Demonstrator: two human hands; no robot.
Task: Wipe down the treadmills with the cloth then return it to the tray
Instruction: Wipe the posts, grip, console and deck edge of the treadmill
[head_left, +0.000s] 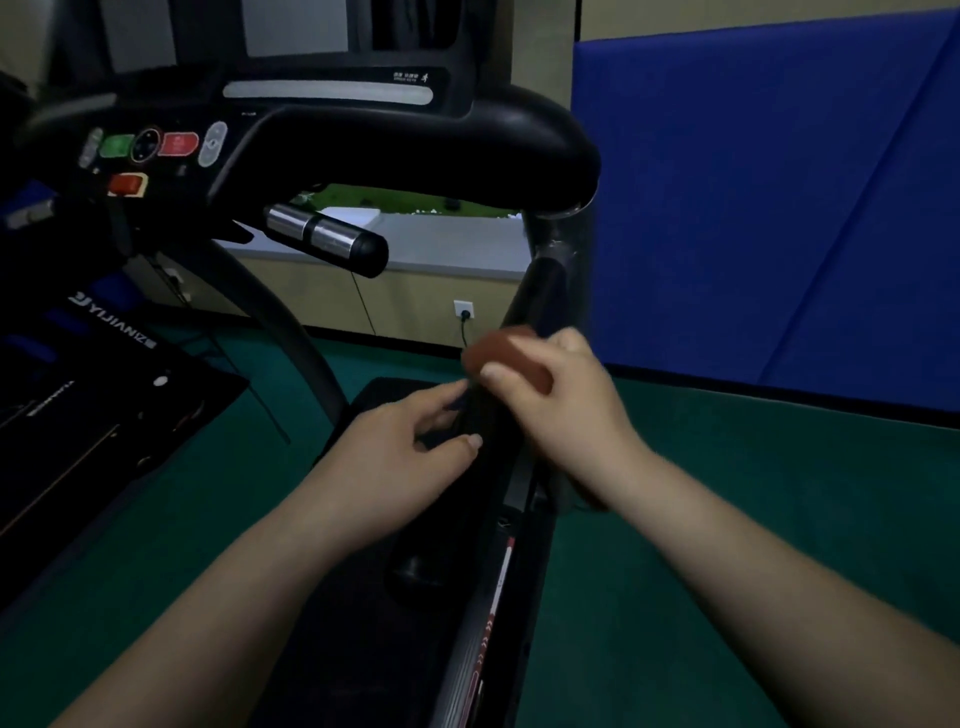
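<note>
A person's right hand (550, 395) bunches the reddish cloth (506, 358) in curled fingers against the treadmill (332, 140) upright (545, 291), which slants up and away; the left hand (410, 447), fingers loosely curled and empty, hovers just beside it

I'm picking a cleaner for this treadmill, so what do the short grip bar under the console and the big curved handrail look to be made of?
The short grip bar looks like polished metal, probably chrome or steel: it shows bright mirror-like highlights, with a matte black end cap. The curved handrail looks like black plastic or rubber-coated moulding: smooth, with a soft, dull sheen. The dim light leaves the exact coating open.
</note>
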